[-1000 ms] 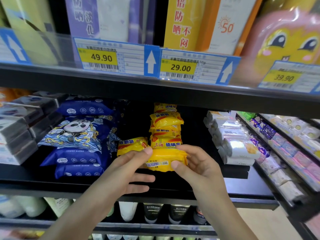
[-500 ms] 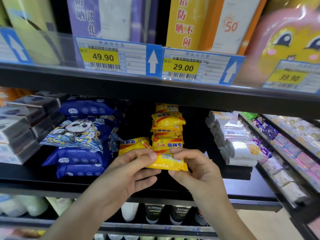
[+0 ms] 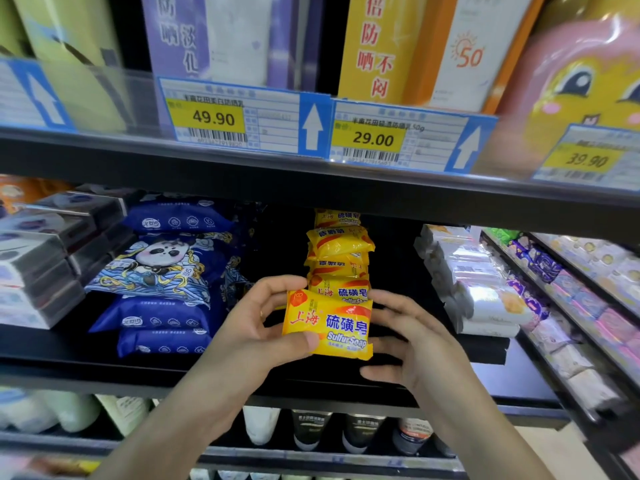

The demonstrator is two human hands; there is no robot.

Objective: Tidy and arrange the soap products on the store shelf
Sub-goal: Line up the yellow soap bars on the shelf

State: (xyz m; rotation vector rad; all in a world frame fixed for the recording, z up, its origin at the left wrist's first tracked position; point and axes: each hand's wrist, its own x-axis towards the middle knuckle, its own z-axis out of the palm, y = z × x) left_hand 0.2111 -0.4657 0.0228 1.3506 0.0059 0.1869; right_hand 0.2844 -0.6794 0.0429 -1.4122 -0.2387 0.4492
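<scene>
Yellow soap pack (image 3: 329, 323) pinched in left hand (image 3: 258, 327), long axis horiz., label fwd, just in front of & below yellow soap stack (image 3: 339, 261); right hand (image 3: 412, 337) relaxed-open behind pack's right edge, equally near stack.

the yellow soap packet (image 3: 327, 327) in front reads "上海 硫磺皂" and "sulfur soap"; the same characters show on the yellow packets stacked behind (image 3: 339, 258). on the upper shelf edge, one price tag (image 3: 228, 117) reads 49.90, the next tag (image 3: 398, 138) 29.00 and "50g", a blurred tag on the right (image 3: 588, 157) 39.90. an orange-and-white box (image 3: 467, 53) above bears "50".
</scene>
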